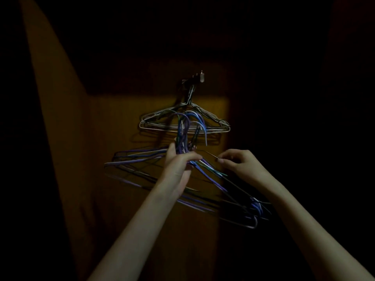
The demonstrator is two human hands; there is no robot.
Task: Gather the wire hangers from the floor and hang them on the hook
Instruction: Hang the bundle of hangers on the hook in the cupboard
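Note:
A small metal hook [195, 78] sticks out of a dark wooden door. Several pale wire hangers [183, 123] hang from it. Below them my left hand [179, 161] grips the necks of a bundle of several blue, purple and dark wire hangers [213, 179]; their hook ends curve up in front of the hung ones. To the right, my right hand [236, 161] pinches a thin dark wire of one hanger in the bundle between thumb and finger.
The wooden door [113, 126] fills the middle of the view, lit only in a patch around the hangers. Its surroundings are very dark and show nothing I can make out.

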